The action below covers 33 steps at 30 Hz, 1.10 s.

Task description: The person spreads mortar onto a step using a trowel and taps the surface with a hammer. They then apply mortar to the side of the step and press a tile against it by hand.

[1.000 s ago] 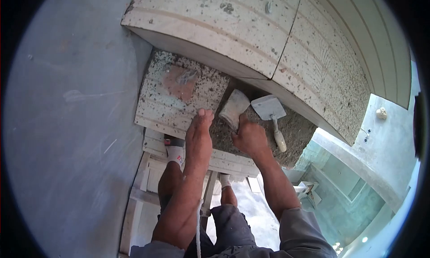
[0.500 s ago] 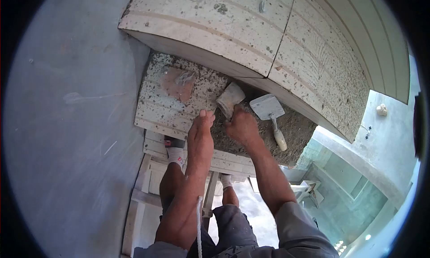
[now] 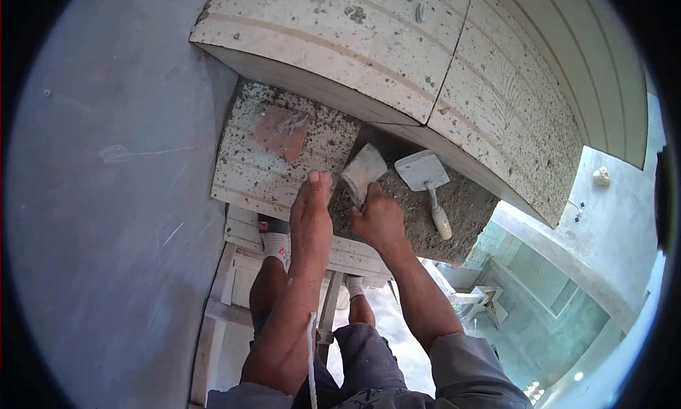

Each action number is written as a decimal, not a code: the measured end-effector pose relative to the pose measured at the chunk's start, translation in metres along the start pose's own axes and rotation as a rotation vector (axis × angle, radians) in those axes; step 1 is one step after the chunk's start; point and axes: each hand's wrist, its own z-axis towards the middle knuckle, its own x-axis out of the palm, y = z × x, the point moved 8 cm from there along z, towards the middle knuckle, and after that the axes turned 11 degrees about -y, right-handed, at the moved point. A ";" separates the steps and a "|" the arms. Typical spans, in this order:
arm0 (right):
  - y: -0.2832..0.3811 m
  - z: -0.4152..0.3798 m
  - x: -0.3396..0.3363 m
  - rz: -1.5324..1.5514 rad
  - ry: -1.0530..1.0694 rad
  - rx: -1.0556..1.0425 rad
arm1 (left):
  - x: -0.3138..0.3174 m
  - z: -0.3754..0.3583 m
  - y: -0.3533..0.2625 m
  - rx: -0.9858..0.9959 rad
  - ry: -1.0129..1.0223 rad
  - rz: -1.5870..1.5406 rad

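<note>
My right hand (image 3: 379, 217) is closed around the lower end of a dusty, pale, broad-headed tool (image 3: 364, 166) whose exact kind I cannot make out. Its head is over the left side of the dark mortar bed (image 3: 461, 207). Just right of it, a trowel (image 3: 423, 170) with a flat grey blade and a pale handle lies on the mortar. My left hand (image 3: 312, 207) is at the front edge of the speckled step tile (image 3: 241, 146), with its fingers extended close together and nothing visible in it.
A reddish piece (image 3: 284, 134) with crumpled grey material lies on the tile. Above is a higher step (image 3: 319, 51) spattered with mortar. A grey wall (image 3: 120, 196) rises at left. My feet stand on a lower step; beyond it there is a drop to a floor far below.
The broad-headed tool has turned slightly in my right hand, showing more of its flat face. Both hands have shifted slightly left and toward me.
</note>
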 end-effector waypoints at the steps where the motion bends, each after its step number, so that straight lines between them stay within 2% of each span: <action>1: 0.000 0.006 0.000 0.001 0.003 0.001 | 0.000 0.000 0.001 -0.002 -0.002 0.001; 3: -0.006 0.027 -0.004 0.004 -0.062 0.032 | 0.003 -0.001 0.003 -0.006 0.034 0.007; 7: -0.013 0.006 -0.007 0.073 -0.047 -0.038 | 0.002 -0.003 0.002 -0.011 0.040 -0.023; 9: -0.006 -0.016 -0.011 -0.033 0.106 -0.101 | 0.001 -0.004 -0.007 -0.027 0.013 0.010; 12: -0.005 -0.022 -0.016 -0.116 0.206 -0.104 | 0.004 -0.002 0.001 -0.021 0.006 -0.009; 15: -0.001 0.022 -0.007 -0.182 0.174 -0.196 | 0.006 -0.003 0.004 0.017 0.028 0.026; 22: -0.006 -0.002 -0.022 -0.212 0.245 -0.147 | 0.005 -0.005 0.008 0.009 0.024 0.006; 24: 0.005 0.008 -0.018 -0.231 0.219 -0.225 | 0.006 -0.006 0.004 0.004 0.002 0.000; 27: -0.002 0.027 -0.017 -0.211 0.191 -0.167 | 0.006 -0.007 0.004 0.015 0.019 0.020; 31: -0.007 0.009 -0.031 -0.237 0.143 -0.147 | 0.006 -0.005 0.001 0.012 0.031 0.017; 33: 0.002 -0.007 -0.031 -0.224 0.257 -0.148 | 0.004 -0.004 0.000 0.016 0.024 0.015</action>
